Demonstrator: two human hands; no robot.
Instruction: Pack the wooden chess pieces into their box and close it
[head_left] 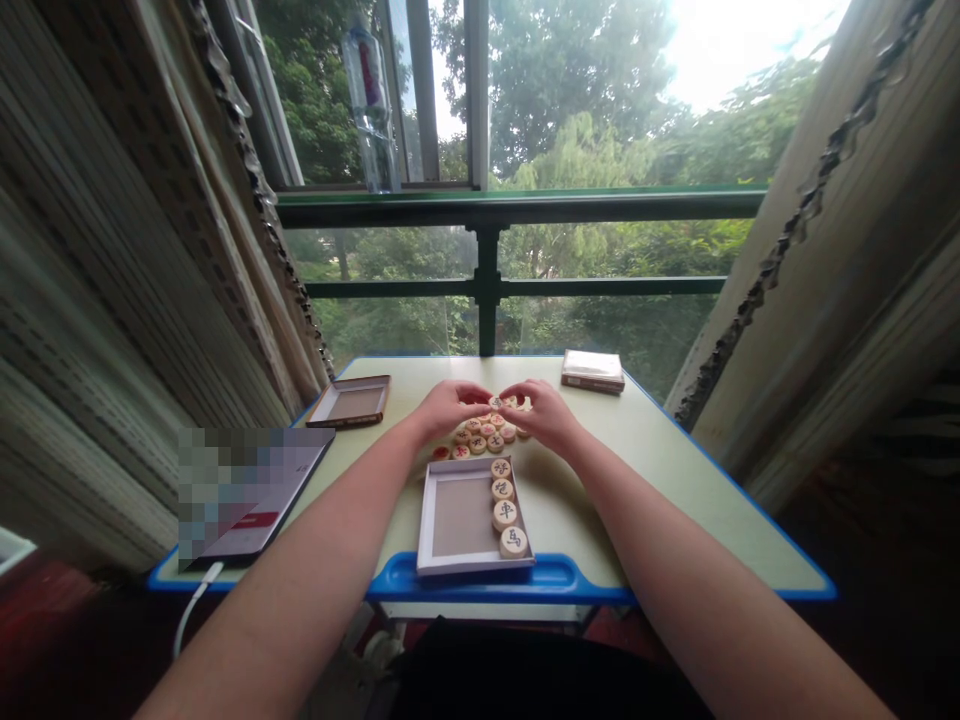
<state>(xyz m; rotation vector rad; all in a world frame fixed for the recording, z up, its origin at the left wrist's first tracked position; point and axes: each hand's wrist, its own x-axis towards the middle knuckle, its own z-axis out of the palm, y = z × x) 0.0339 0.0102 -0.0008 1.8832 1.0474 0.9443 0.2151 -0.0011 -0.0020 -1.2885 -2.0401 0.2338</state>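
Curtains (832,260) either side of the window (585,120). Pale table (652,440) with blue edging sits in front of it. Dark flat device (289,490) on the left side, partly pixelated, white cable (196,600) at its near edge. Open tray (459,515) at the near edge, over the blue trough; second shallow tray (351,404) at far left; small box (592,370) at far right.

Left hand (454,405) and right hand (546,410) meet at the far end of the disc cluster, fingers curled in, thumbs toward each other. Top disc (496,403) shows between the fingertips; can't tell from here whether either hand actually grips it. Loose discs (478,444), red or dark characters, lie just beyond the open tray. Four dark-marked discs (505,515) line its right wall, inside.
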